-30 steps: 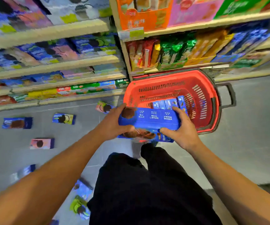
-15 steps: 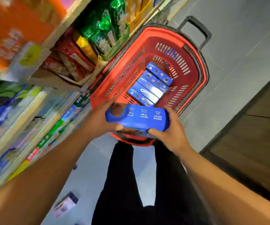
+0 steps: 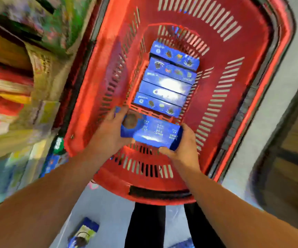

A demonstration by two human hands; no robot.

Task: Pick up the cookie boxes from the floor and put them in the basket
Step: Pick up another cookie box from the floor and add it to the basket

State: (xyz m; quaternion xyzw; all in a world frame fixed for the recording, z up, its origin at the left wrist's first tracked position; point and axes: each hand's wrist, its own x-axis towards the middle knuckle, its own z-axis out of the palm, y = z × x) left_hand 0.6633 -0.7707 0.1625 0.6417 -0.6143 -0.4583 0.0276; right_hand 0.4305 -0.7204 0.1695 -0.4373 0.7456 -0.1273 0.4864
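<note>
left hand (image 3: 108,133) + right hand (image 3: 181,149) | grip blue box (image 3: 151,131) ends | over basket (image 3: 234,108)

I see both forearms bare, no sleeves showing, and black trousers (image 3: 145,228) on the legs below.

Both hands (image 3: 108,133) lowered blue box (image 3: 151,133) into red basket (image 3: 234,97).

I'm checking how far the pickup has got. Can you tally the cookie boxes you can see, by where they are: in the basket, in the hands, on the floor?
In the red basket, lying in a row: 5
Held by left hand and right hand, blue box: 1
On the floor, box clearly seen: 1
Total: 7; blur may hide others.
</note>
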